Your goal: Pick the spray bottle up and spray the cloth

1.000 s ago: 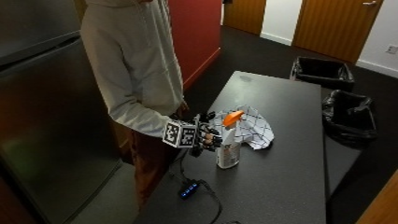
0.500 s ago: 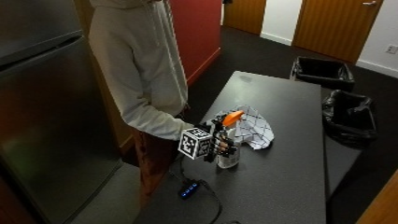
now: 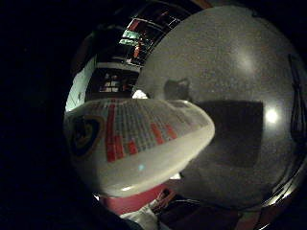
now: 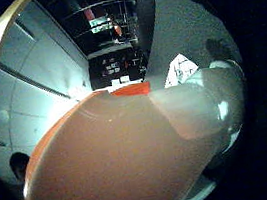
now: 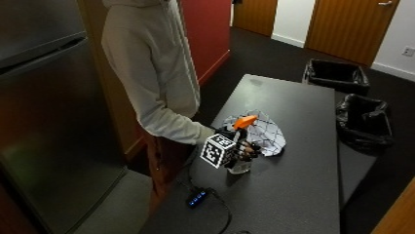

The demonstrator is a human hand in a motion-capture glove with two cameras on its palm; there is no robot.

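Standing upright, spray bottle (image 5: 241,146) nozzle points toward cloth (image 5: 262,134).

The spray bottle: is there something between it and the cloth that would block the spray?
Nothing visible does. The right hand grips the spray bottle, and the cloth lies just behind it on the table.

Since the earliest frame, the right hand (image 5: 245,150) has closed in on the bottle (image 5: 241,146) from its near side. Its fingers (image 5: 252,149) now curl round the body below the orange head. The bottle remains standing on the table (image 5: 305,170).
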